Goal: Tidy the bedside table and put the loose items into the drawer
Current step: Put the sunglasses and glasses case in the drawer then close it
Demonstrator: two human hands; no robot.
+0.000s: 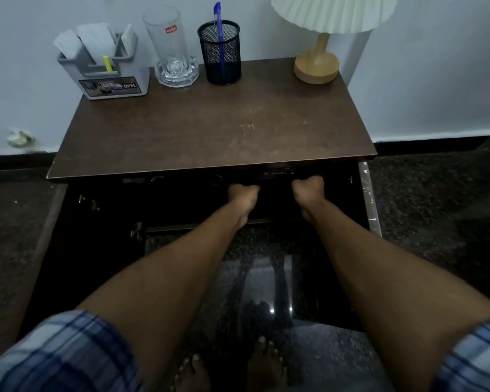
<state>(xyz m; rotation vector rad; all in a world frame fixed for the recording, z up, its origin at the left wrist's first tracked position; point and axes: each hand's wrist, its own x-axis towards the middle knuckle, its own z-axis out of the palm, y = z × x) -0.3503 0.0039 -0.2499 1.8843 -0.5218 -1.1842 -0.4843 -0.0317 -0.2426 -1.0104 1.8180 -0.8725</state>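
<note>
The brown bedside table [210, 131] stands against the wall. Just below its front edge is the dark drawer [275, 206]; how far out it stands cannot be told in the shadow. My left hand [242, 193] and my right hand [309, 186] both reach under the tabletop edge, side by side, fingers curled on the drawer's top front. The fingertips are hidden in the dark. No loose items lie on the middle or front of the top.
Along the back of the top stand a grey organizer [111, 72] with papers, a tall glass [170, 49], a black mesh cup [219, 52] holding a blue pen [217, 21], and a lamp [317, 63]. Cabinet doors hang open at left [48, 236] and right [369, 199].
</note>
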